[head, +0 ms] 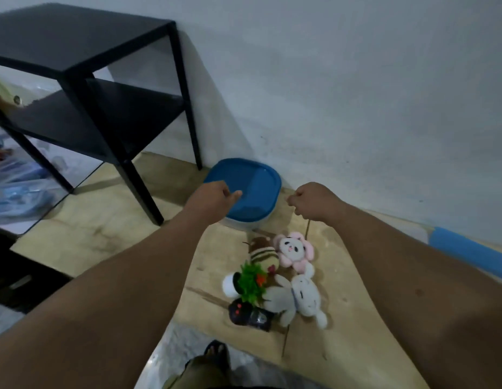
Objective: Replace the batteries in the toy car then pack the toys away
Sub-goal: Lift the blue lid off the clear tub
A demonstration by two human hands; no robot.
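A clear container with a blue lid (252,186) stands on the floor against the wall. My left hand (213,199) hovers over the lid's near left edge, fingers curled, holding nothing I can see. My right hand (311,200) is stretched out to the right of the container, fingers curled in, also with nothing visible in it. Below them lies a pile of toys: a striped brown plush (262,254), a pink-and-white panda plush (294,248), a white plush (304,297), a green plastic plant (251,282) and a dark toy car (248,315).
A black two-tier side table (84,66) stands at the left by the wall. Plastic bags (17,181) lie behind it at far left. A blue foam roll (468,248) lies along the wall at right. My foot (214,349) is near the bottom.
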